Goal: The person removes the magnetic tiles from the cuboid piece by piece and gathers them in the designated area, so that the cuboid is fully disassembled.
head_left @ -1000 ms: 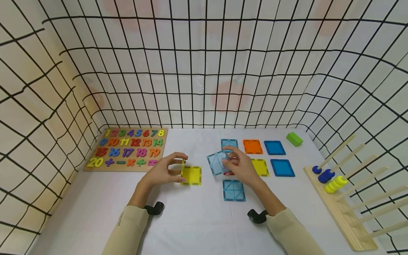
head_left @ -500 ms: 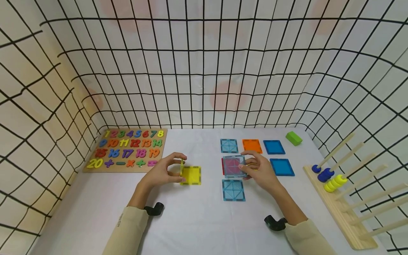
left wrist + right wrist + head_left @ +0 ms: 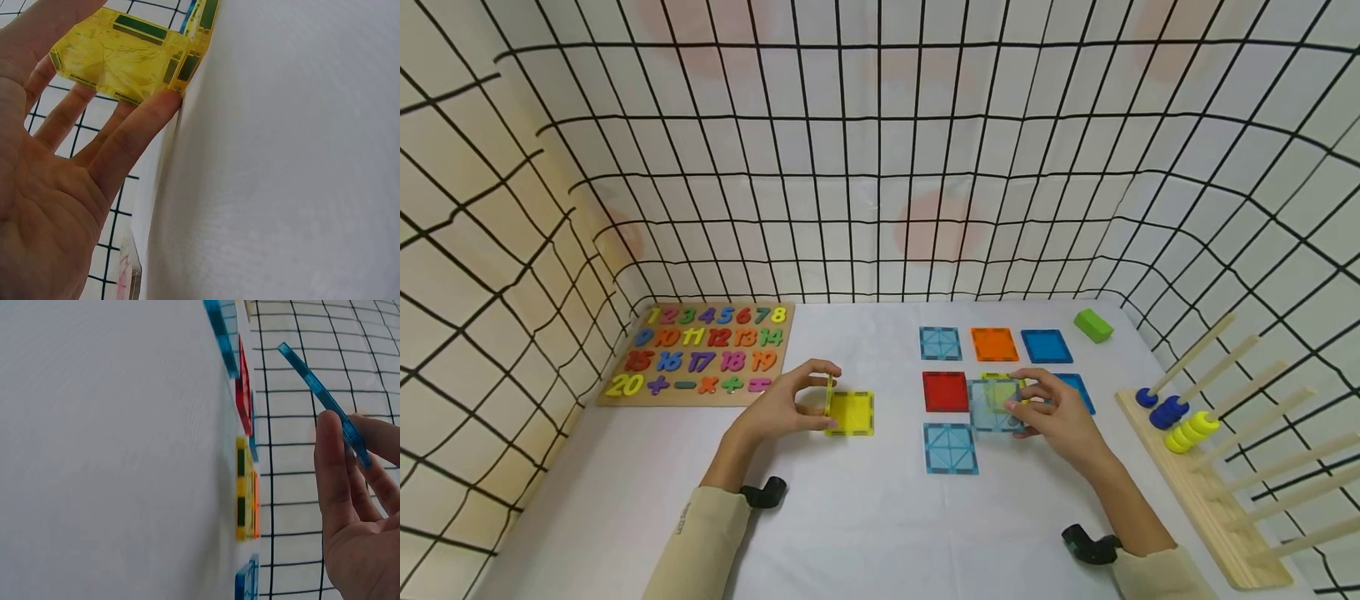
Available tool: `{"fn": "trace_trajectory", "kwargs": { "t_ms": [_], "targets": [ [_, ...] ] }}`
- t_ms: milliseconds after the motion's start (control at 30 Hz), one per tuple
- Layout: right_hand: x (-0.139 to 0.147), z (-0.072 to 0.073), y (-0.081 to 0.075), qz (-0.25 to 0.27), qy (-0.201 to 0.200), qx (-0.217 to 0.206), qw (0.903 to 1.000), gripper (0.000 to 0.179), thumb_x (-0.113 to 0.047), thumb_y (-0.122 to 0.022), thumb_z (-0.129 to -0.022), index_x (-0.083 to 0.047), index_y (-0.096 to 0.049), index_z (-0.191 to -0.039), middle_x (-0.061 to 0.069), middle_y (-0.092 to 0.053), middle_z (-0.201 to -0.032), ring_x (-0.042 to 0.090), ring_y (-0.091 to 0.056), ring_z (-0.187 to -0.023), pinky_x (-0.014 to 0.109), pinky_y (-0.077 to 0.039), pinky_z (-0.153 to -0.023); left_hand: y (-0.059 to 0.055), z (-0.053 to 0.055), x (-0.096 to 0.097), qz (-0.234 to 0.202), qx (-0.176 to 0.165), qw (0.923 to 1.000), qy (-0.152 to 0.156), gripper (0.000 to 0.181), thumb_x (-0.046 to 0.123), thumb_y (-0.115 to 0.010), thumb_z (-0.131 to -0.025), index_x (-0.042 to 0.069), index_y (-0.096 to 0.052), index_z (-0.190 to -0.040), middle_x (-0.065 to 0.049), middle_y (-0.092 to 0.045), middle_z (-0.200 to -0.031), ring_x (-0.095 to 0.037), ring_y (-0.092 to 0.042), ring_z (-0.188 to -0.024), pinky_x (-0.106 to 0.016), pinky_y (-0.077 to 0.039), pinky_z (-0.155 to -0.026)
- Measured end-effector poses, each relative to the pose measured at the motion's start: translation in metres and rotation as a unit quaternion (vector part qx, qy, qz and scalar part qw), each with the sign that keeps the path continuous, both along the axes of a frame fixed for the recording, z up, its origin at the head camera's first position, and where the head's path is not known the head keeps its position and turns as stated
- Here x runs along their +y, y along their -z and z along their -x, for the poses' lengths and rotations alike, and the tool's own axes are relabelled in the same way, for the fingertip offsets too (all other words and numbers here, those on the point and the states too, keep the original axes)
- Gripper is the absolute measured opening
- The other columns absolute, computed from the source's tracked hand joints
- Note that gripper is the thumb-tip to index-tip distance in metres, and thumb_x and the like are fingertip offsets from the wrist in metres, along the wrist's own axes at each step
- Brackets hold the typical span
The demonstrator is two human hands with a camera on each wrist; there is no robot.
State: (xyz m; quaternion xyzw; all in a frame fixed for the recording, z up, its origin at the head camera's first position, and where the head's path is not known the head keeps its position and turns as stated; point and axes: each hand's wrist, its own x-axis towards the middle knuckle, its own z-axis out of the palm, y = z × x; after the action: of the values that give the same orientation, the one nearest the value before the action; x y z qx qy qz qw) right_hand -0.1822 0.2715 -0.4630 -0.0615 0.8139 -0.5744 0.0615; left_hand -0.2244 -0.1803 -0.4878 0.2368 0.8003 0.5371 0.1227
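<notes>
My left hand (image 3: 786, 408) pinches a yellow magnetic tile (image 3: 119, 59) that stands on edge. It meets the left edge of a second yellow tile (image 3: 853, 414) lying flat on the white cloth. Between thumb and fingers, my right hand (image 3: 1063, 421) grips a clear light-blue magnetic tile (image 3: 987, 414) by its right side. In the right wrist view that light-blue tile (image 3: 317, 389) is tilted and off the table. Seen from the head, it overlaps a flat yellow tile (image 3: 997, 377). A red tile (image 3: 945, 392) lies just left of it.
Two light-blue tiles (image 3: 951, 448), an orange tile (image 3: 995, 344) and two dark blue tiles (image 3: 1047, 347) lie around the right hand. Farther off are a green block (image 3: 1093, 326), a number board (image 3: 700, 350) and a wooden bead rack (image 3: 1206, 500). Black-lined mesh (image 3: 880, 175) encloses the table.
My right hand has carried the light-blue tile rightward, past the red tile to over the flat yellow one. The left hand stays in place with its upright yellow tile.
</notes>
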Motion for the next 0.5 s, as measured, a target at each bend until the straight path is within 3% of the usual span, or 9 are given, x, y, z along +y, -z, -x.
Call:
{"fn": "trace_trajectory", "kwargs": {
  "t_ms": [233,500],
  "targets": [
    [0.022,-0.007,0.009,-0.021,0.006,-0.020,0.9995,0.058,-0.023,-0.074,-0.097,-0.006,-0.048,-0.145,0.024,-0.053,-0.121,0.019,-0.073,-0.083,0.036,-0.065,-0.068,-0.001,0.000,0.000,0.000,0.000,1.0000,0.000,0.077,0.017,-0.091,-0.079,0.014,-0.049,-0.144,-0.012,-0.049,-0.152,-0.038,-0.048,-0.142,-0.036,-0.063,-0.090],
    [0.037,-0.014,0.020,-0.019,0.003,-0.044,0.9988,0.056,-0.023,-0.075,-0.096,-0.004,-0.051,-0.142,0.017,-0.051,-0.114,0.021,-0.073,-0.077,0.040,-0.065,-0.067,0.001,0.000,0.000,-0.007,-0.006,0.9999,0.003,0.078,0.015,-0.091,-0.079,0.013,-0.049,-0.144,-0.013,-0.048,-0.153,-0.041,-0.045,-0.144,-0.035,-0.062,-0.090]
  ]
}}
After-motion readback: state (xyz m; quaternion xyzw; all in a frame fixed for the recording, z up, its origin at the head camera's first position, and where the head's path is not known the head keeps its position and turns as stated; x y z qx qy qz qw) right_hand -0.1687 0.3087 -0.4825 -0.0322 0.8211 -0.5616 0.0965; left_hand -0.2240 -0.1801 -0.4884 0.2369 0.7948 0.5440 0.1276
